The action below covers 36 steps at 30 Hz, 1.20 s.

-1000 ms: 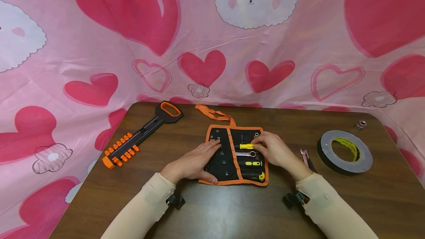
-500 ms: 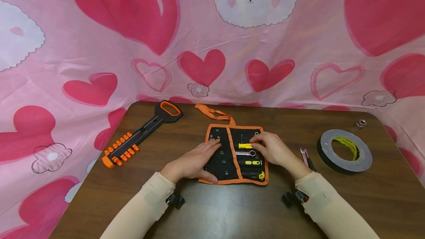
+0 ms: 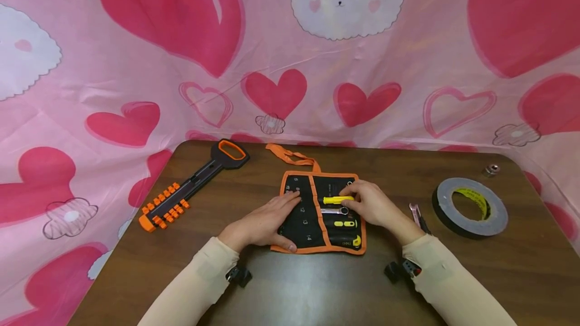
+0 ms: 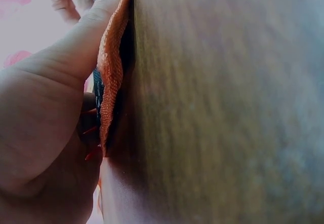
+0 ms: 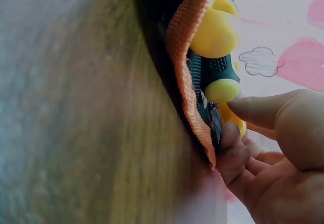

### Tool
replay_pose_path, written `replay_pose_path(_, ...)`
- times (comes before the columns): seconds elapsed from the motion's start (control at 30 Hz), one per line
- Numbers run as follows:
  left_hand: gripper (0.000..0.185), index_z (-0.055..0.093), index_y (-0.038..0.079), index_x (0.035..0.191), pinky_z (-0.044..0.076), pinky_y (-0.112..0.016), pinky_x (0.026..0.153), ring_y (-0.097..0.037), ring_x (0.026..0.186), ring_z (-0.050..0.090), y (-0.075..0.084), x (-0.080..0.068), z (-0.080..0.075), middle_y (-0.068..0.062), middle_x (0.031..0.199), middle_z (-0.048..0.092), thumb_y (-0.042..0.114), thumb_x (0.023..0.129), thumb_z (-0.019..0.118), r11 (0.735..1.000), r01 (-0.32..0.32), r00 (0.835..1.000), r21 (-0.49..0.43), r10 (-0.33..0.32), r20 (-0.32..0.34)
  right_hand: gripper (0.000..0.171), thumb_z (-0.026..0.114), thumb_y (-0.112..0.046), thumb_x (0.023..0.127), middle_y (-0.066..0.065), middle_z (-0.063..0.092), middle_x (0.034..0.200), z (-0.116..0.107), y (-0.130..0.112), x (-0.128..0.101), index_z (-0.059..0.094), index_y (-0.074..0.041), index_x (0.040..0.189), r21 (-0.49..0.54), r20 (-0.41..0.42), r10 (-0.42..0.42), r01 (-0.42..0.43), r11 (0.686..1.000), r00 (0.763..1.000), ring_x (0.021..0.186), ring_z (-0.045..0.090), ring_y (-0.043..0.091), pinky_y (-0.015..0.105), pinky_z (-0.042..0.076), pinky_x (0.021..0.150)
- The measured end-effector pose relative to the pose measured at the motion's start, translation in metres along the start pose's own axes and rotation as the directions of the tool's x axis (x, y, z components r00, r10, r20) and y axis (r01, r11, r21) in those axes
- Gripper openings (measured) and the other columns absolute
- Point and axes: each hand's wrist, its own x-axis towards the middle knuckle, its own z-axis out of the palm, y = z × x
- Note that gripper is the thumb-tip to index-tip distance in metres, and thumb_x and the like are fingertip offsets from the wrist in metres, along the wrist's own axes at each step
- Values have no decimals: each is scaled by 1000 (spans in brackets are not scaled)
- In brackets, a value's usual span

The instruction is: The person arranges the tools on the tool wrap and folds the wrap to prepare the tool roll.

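Pouch [image 3: 302,215] open flat on worktop [image 3: 294,286], mid-job. Left hand [image 3: 267,221] flat, fingers straight, pinning pouch's left half. Right hand [image 3: 371,204] pinches yellow wrench [image 3: 334,199] at its slot, not fully seated or removed; other wrenches stowed.

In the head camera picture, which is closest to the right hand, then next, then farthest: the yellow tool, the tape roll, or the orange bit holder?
1. yellow tool, at the right hand fingertips.
2. tape roll, off to its right.
3. orange bit holder, far left.
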Motion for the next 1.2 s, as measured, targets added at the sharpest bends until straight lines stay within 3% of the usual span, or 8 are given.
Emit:
replay_pose_path(0.37,119,25,10,172,22,-51,137,-26,170,16,0,0,2,-5,182,18,57,84,89,1000,-3,1000,-16,3,-3,16,74,-12,102,5,74,102,4,1,6,84,-5,113,-44,-2,-88,88,995,996,90,64,17,40,57,81)
replay_pose_path(0.67,119,24,10,172,22,-51,137,-27,170,15,-1,-1,2,-6,182,17,55,84,90,1000,-14,1000,-15,14,-8,17,74,-12,102,5,73,100,4,-4,11,84,-5,115,-56,33,-72,74,996,997,88,62,16,35,55,78)
replay_pose_path(0.87,120,22,10,173,22,-51,137,-27,170,15,1,0,4,-6,183,16,54,84,90,1000,-12,1000,-24,12,-6,18,74,-12,102,4,67,94,6,-4,10,84,-5,115,-53,39,-52,54,997,998,81,55,13,29,47,71)
replay_pose_path(1.2,121,20,12,173,22,-52,137,-27,170,15,0,-1,2,-5,183,15,52,84,91,999,5,1000,-41,-5,-3,16,76,-14,101,4,68,92,10,-6,12,85,-7,112,-81,9,-28,29,996,1000,80,54,15,33,47,73)
